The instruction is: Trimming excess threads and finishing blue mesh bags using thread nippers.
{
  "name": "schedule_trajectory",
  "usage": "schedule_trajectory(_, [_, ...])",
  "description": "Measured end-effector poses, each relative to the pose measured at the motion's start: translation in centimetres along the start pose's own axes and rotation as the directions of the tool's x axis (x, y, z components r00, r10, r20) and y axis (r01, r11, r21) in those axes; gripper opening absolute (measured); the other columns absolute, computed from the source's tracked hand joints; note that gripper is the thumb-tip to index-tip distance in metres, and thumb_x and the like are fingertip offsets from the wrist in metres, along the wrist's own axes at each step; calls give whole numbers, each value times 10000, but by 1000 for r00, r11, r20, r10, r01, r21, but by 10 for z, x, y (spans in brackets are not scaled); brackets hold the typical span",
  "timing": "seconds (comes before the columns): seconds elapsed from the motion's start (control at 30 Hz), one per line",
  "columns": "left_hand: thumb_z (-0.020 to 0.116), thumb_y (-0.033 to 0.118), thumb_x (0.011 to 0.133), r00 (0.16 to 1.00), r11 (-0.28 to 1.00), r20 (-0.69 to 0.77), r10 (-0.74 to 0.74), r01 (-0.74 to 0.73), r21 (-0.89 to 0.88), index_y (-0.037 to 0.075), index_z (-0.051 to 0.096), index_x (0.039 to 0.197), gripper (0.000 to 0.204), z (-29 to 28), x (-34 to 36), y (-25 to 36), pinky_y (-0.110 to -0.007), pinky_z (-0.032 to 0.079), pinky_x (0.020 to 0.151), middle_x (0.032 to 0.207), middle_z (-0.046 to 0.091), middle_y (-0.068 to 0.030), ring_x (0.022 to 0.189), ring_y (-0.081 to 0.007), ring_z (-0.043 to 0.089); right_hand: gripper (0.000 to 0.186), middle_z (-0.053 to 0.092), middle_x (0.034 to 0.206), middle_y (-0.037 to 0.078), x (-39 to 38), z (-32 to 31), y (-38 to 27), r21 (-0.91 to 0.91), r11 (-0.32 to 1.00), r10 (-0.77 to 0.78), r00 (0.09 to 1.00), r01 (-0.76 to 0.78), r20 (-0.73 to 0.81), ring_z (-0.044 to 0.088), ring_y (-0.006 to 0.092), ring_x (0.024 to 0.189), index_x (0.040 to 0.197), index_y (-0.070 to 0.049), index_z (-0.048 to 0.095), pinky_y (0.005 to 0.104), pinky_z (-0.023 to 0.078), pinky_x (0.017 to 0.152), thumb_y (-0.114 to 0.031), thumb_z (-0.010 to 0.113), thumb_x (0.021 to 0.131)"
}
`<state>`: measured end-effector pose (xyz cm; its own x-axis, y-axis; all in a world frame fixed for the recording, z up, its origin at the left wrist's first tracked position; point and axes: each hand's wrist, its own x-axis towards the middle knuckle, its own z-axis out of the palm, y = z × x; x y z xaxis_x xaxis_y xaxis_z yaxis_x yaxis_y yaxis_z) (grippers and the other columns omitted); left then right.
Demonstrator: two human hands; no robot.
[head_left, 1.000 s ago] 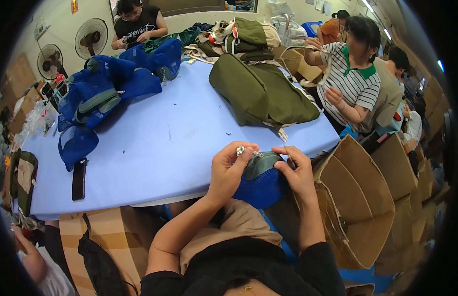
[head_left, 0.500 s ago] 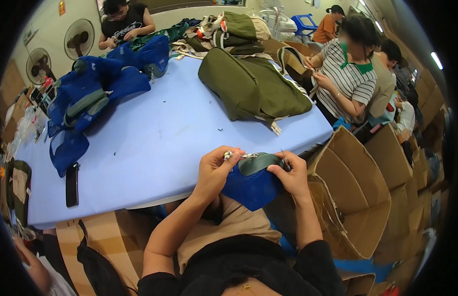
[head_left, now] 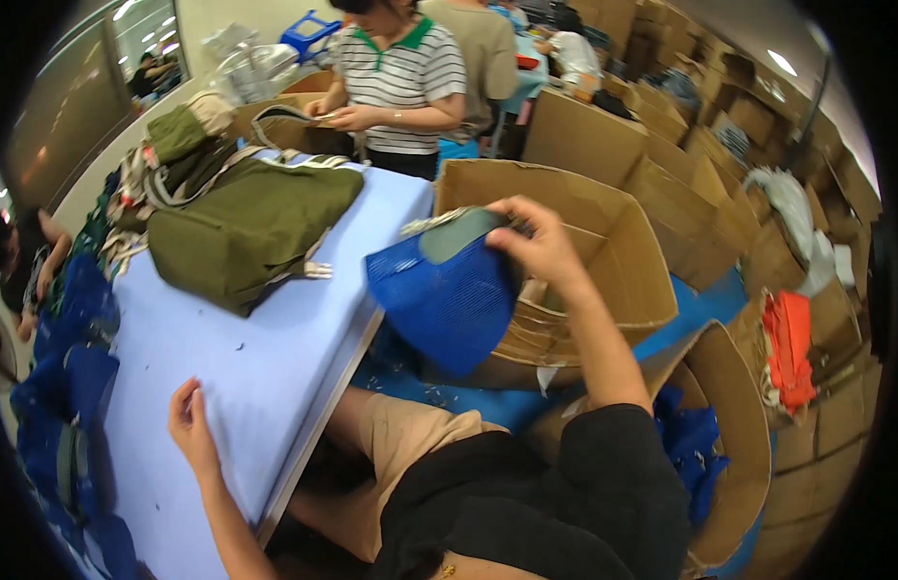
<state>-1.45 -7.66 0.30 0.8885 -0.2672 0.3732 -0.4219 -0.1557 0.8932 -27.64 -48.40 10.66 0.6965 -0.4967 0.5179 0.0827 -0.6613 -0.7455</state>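
Observation:
My right hand [head_left: 538,242] pinches the top edge of a blue mesh fabric piece [head_left: 449,295] with a grey-green panel [head_left: 460,235] along that edge. The piece hangs in the air past the table's side, in front of an open cardboard box, and looks slightly smeared. A pale cord-like strip [head_left: 431,222] runs along its top by the panel. Over the light blue table [head_left: 260,377], my left hand [head_left: 191,425] holds nothing; its fingers are loosely bent and apart from the thumb.
Olive-green bags [head_left: 241,222] lie on the table's far part, blue mesh pieces [head_left: 76,387] along its left. Behind the hanging piece stands an open cardboard box [head_left: 613,222]. Another box [head_left: 749,425], lower right, contains blue fabric [head_left: 695,445]. A co-worker in a striped shirt [head_left: 400,82] stands beyond.
The view has swung right. My left hand has let go of the mesh piece and moved away to the left. My right hand has carried the piece off toward the boxes.

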Motion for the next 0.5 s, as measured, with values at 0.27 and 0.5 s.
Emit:
schedule_trajectory(0.27, [505,183,887,990,997,-122,-72,69,-29,1,584,1021,240,-26,6,-63,-255,389,827,980,588,-67,938,-132,531,291,588,902,-5,-116,-250,-37,-301,858,269,863,-416,-427,523,73,801,1072,-45,575,216,419,756,-124,618,794])
schedule_trajectory(0.5, [451,257,911,968,985,-182,-171,170,-22,-1,540,1097,330,-59,19,-97,-306,379,919,1085,573,-103,1067,-169,508,315,632,779,113,-221,-315,-92,-609,-141,401,517,-781,-756,599,215,697,962,-67,633,328,463,675,-279,667,732])
